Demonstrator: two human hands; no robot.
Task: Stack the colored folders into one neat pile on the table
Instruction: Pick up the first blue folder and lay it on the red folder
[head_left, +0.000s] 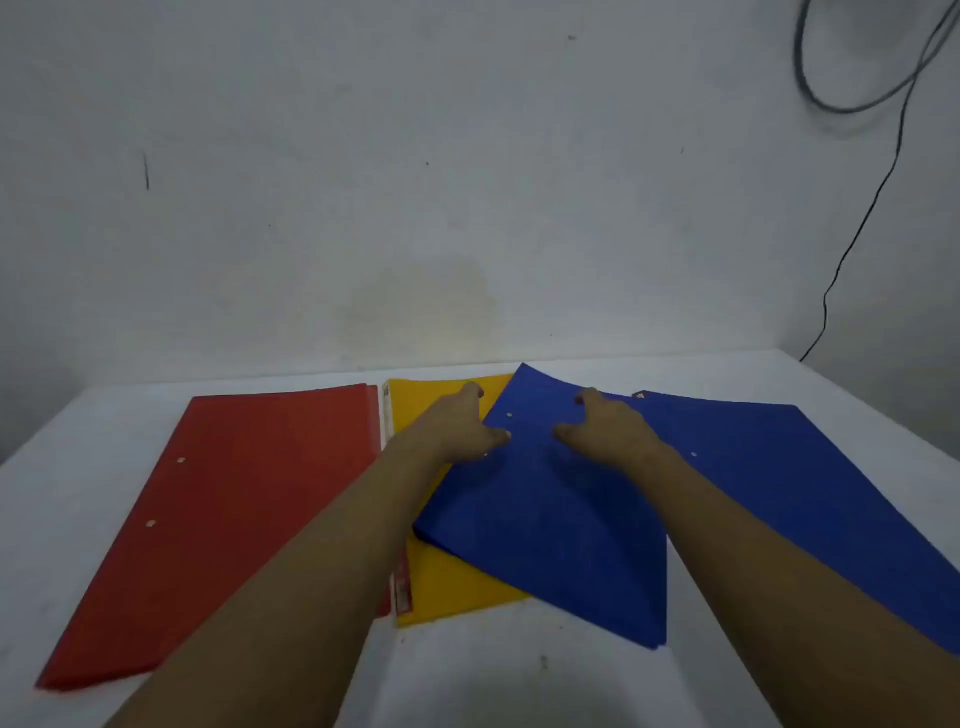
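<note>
A pale wall (415, 182) is filling the far half of the view; a dark cable (883, 171) is looping and hanging down it at the far right. A white counter (493, 675) is carrying everything below. On it, the red folder (223, 519) is lying flat at the left, its long side running from near left to far; two small rivets are showing by its left edge. At the right a blue folder (810, 499) is lying flat, reaching to the right edge of the view; a second blue folder (561, 519) is sitting tilted in the middle, its far corner pointing at the wall, its right part overlapping the first and its left part covering the yellow folder (457, 582). The yellow one is lying just beside the red, with a pale strip along the edge between them; only its far end and near left corner are showing. Two bare forearms are reaching in from the near edge. The left hand (457, 426) is resting across the yellow folder with its thumb touching the left edge of the middle blue folder; the right hand (602, 431) is lying on top of that blue folder, fingers spread and curled down on its face. Both hands are open, gripping nothing, well apart from each other.
</note>
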